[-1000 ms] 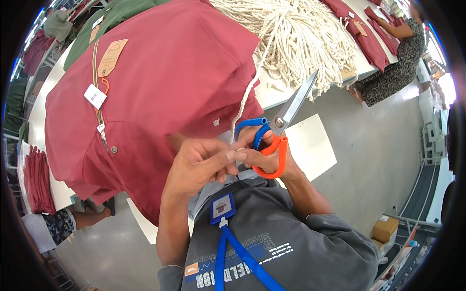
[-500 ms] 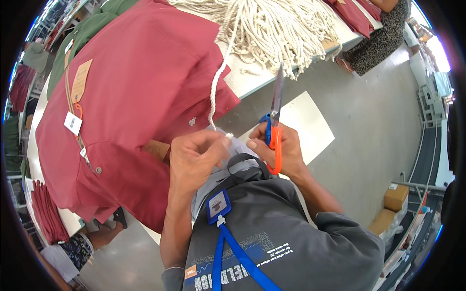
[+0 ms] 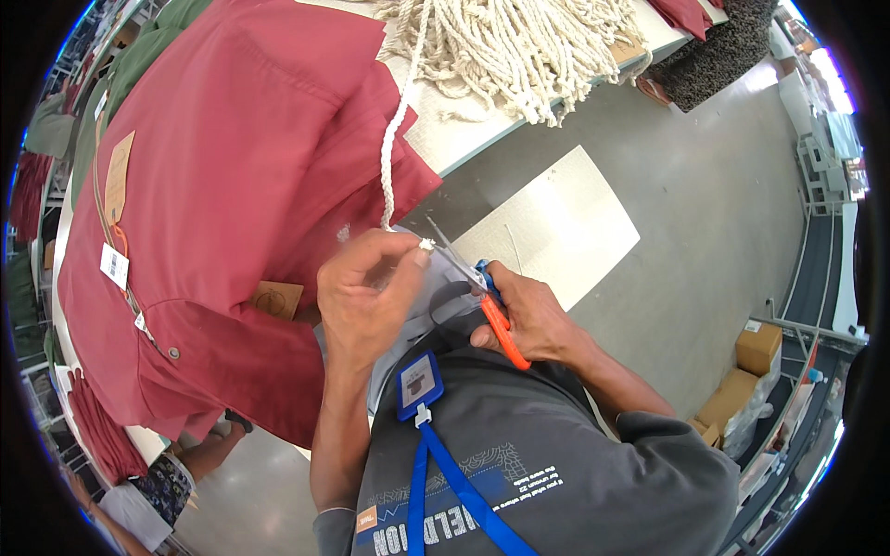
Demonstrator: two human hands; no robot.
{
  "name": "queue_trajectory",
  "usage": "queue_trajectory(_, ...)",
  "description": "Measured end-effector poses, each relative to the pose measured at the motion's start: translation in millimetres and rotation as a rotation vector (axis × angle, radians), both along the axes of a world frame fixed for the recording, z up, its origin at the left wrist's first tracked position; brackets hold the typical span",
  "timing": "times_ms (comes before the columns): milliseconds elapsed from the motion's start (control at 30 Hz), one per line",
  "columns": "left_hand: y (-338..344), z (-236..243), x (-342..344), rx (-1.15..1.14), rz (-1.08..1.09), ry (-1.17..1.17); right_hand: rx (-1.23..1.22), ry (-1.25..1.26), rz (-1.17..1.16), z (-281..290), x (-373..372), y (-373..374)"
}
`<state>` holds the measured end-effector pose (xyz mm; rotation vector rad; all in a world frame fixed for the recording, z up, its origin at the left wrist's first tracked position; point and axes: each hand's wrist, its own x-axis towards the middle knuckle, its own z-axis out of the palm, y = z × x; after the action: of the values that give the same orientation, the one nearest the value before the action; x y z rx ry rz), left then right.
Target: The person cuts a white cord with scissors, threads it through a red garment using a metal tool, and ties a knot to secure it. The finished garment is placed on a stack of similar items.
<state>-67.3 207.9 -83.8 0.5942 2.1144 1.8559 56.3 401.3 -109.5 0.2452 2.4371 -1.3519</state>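
Note:
My left hand [image 3: 366, 292] pinches the end of a white braided rope [image 3: 390, 153], whose frayed tip sticks out between thumb and forefinger. From there the rope runs up toward a heap of white ropes [image 3: 519, 56] on the table. My right hand [image 3: 528, 315] grips scissors [image 3: 501, 329] with orange and blue handles. Their blades appear parted, close beside the rope tip; I cannot tell whether they touch it. Left of my hands, dark red fabric pieces [image 3: 213, 185] with a brown paper tag [image 3: 118, 178] and a white tag [image 3: 115, 266] are piled up.
The white table's edge [image 3: 482, 153] runs in front of me. A pale flat board [image 3: 556, 222] lies beyond my right hand, above the grey floor. Cardboard boxes [image 3: 728, 398] sit at the lower right. Other people stand at the upper right and lower left.
The scissors have swung from pointing upward to pointing left, and their blades are now at the rope tip. My left hand still pinches the rope. The whole view has shifted slightly.

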Motion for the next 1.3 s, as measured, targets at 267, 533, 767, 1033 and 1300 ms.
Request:
queue_trajectory(267,-1,-2,1,-0.004,0.003,-0.006,0.058,0.000,0.047,2,-12,0)
queue_trajectory(533,5,1,1,-0.002,-0.004,0.013,0.113,0.065,0.000,-2,-9,-2)
queue_trajectory(767,5,8,0,-0.091,0.016,0.084,0.118,0.188,-0.015,-7,-6,-4)
queue_trajectory(1033,4,11,-1,-0.146,-0.038,0.048,0.051,0.182,-0.012,-12,4,1)
queue_trajectory(1300,5,10,1,-0.053,-0.092,-0.055,-0.013,0.305,-0.119,-22,15,8)
